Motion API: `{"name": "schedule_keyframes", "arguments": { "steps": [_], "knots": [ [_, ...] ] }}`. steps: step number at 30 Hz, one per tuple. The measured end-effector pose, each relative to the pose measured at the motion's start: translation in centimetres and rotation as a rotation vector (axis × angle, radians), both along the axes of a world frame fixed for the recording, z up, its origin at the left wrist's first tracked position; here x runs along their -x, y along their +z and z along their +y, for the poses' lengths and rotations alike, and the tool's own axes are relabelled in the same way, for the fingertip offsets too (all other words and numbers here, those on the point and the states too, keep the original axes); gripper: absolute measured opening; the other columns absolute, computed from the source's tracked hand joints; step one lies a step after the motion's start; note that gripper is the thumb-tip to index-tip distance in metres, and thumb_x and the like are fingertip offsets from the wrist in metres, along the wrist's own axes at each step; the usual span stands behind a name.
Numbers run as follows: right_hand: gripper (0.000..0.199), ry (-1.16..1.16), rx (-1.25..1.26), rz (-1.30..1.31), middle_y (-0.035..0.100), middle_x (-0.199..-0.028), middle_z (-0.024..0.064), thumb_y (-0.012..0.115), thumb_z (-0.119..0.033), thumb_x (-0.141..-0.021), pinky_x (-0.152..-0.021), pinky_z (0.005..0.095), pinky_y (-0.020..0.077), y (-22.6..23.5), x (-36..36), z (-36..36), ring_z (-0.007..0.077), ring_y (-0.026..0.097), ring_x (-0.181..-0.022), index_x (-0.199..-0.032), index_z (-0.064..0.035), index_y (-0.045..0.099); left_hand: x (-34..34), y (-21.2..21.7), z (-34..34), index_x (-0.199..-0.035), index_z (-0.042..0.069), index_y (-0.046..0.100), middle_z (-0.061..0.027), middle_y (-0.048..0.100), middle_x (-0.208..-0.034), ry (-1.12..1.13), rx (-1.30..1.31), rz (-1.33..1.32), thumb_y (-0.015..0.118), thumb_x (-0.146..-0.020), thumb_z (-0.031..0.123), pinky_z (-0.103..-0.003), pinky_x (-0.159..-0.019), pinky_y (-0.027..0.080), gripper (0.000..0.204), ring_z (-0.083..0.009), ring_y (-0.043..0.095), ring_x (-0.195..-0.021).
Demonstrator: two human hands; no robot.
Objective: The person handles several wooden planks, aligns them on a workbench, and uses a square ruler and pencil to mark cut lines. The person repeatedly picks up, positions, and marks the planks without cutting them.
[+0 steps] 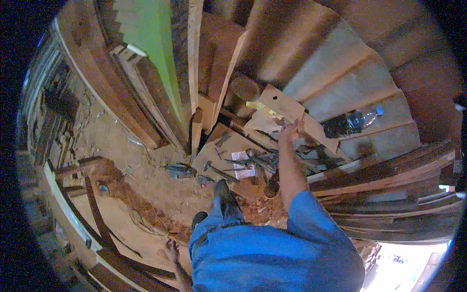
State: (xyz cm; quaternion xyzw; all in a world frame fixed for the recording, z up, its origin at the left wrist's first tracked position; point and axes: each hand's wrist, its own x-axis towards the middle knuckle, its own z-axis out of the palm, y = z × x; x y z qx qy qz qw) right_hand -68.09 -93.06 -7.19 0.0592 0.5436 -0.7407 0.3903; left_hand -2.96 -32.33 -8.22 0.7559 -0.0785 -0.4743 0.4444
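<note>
My right arm stretches forward over a pile of tools. My right hand is at the lower edge of a tan board with a dark round hole; its fingers are small and blurred, so I cannot tell whether they grip anything. Beside it lies crumpled pale paper or cloth with a yellow piece. Nearer to me, a hammer lies among several dark tools, next to a white printed sheet. My left hand hangs low at my left side, fingers loosely apart, with nothing visible in it.
Long planks lean upright ahead, beside corrugated metal sheets. A dark plastic-wrapped bundle rests against the metal. Stacked boards run along the right. A wooden frame stands at left. Sawdust and scraps cover the dirt floor.
</note>
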Motion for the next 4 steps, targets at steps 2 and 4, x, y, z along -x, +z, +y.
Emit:
{"name": "schedule_keyframes", "arguments": {
  "steps": [2, 4],
  "knots": [
    [0.065, 0.101, 0.22, -0.253, 0.037, -0.142, 0.0102, 0.061, -0.047, -0.091, -0.106, 0.045, 0.0279, -2.8, 3.5, -0.5, 0.0273, 0.033, -0.13, -0.142, -0.0174, 0.032, -0.5, 0.6, -1.4, -0.127, 0.014, 0.053, -0.0036, 0.065, -0.096, -0.099, -0.099, -0.047, 0.069, -0.093, 0.029, -0.022, -0.05, 0.044, 0.041, -0.0114, 0.057, -0.063],
    [0.07, 0.131, 0.284, -0.306, 0.035, -0.147, 0.0105, 0.061, -0.047, -0.091, -0.109, 0.0456, 0.0261, -5.2, 5.9, 0.0, 0.0277, 0.03, -0.135, -0.146, -0.0181, 0.029, -1.1, 1.3, -2.4, -0.128, 0.015, 0.053, -0.0026, 0.065, -0.099, -0.105, -0.108, 0.069, 0.074, -0.089, 0.035, -0.022, -0.051, 0.045, 0.048, -0.0113, 0.063, -0.073]
  ]
}}
